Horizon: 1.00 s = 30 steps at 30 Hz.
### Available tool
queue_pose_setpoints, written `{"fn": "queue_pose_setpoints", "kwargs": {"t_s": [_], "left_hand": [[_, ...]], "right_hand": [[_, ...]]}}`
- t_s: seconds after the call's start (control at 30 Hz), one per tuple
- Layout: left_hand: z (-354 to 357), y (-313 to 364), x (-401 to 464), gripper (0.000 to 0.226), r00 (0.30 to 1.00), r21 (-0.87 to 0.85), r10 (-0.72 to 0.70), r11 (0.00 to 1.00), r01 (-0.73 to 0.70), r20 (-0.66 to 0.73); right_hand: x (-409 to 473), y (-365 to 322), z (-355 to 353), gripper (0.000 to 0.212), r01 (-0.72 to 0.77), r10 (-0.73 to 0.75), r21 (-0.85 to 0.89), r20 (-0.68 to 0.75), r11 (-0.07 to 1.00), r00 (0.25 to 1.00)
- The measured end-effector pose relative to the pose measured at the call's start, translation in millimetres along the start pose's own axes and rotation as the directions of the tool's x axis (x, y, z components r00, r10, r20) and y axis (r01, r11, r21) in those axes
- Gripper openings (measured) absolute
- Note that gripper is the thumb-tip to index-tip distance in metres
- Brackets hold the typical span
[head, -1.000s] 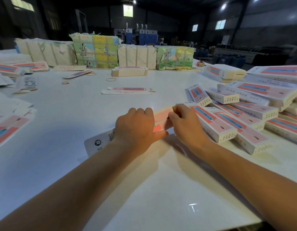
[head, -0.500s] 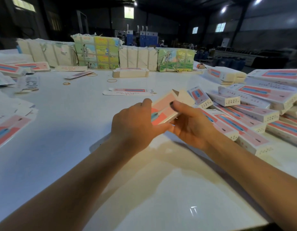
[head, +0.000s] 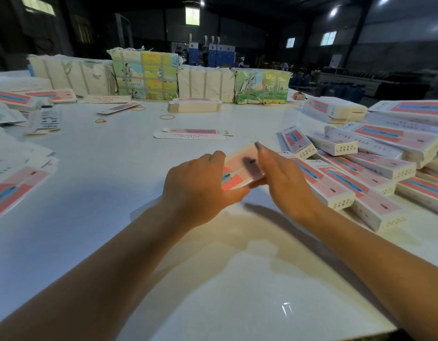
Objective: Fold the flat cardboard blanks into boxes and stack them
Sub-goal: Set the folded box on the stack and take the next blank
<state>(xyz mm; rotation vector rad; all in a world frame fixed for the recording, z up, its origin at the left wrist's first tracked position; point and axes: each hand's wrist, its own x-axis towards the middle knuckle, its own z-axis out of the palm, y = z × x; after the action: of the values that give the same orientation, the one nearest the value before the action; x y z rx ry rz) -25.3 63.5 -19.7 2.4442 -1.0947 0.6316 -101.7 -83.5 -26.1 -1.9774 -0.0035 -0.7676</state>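
Observation:
A pink, white and blue cardboard box (head: 240,168) is held above the white table (head: 94,183), tilted with its far end raised. My left hand (head: 200,185) grips its near end, fingers over the top and thumb beneath. My right hand (head: 284,178) lies along its right side, fingers straight against the far end and blurred by motion. Several folded boxes (head: 355,178) of the same print are stacked at the right. A flat blank (head: 193,134) lies beyond my hands, and a pile of blanks (head: 195,105) sits farther back.
More flat blanks (head: 13,183) lie at the left edge. Wrapped paper bundles (head: 144,75) line the far side of the table. Rubber bands (head: 167,117) lie scattered near them. The near part of the table is bare.
The box was lifted off the table and tilted up. My right hand moved from the box's end flap to lie flat along its right side; the open flap no longer shows.

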Motion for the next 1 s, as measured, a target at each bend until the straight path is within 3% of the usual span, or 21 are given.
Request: {"fn": "queue_pose_setpoints", "kwargs": {"t_s": [0.07, 0.1, 0.27, 0.63, 0.77, 0.83, 1.0], "left_hand": [[0, -2, 0, 0.059, 1.000, 0.016, -0.006, 1.000, 0.006, -0.003], [1, -2, 0, 0.060, 1.000, 0.023, -0.009, 1.000, 0.009, -0.003], [5, -1, 0, 0.062, 1.000, 0.042, 0.006, 0.999, -0.006, 0.003], [3, -5, -2, 0.063, 0.995, 0.023, 0.090, 0.996, -0.089, -0.050], [4, -7, -1, 0.065, 0.991, 0.024, 0.131, 0.991, -0.130, -0.035], [5, -7, 0, 0.065, 0.989, 0.036, 0.144, 0.989, -0.143, -0.025], [6, -5, 0, 0.063, 0.989, 0.040, 0.146, 0.988, -0.146, -0.009]], "right_hand": [[5, -5, 2, 0.039, -0.233, 0.245, 0.346, 0.010, 0.909, 0.969], [7, -6, 1, 0.038, -0.276, 0.290, 0.407, 0.030, 0.871, 0.957], [6, -5, 2, 0.028, -0.256, 0.270, 0.421, 0.028, 0.870, 0.963], [9, -7, -4, 0.033, -0.289, 0.323, 0.475, 0.010, 0.832, 0.946], [9, -4, -6, 0.037, -0.278, 0.309, 0.415, -0.008, 0.866, 0.951], [6, -3, -7, 0.049, -0.221, 0.239, 0.280, -0.031, 0.934, 0.970], [-4, -1, -4, 0.031, -0.055, 0.052, -0.039, -0.070, 0.998, 0.996]]}}
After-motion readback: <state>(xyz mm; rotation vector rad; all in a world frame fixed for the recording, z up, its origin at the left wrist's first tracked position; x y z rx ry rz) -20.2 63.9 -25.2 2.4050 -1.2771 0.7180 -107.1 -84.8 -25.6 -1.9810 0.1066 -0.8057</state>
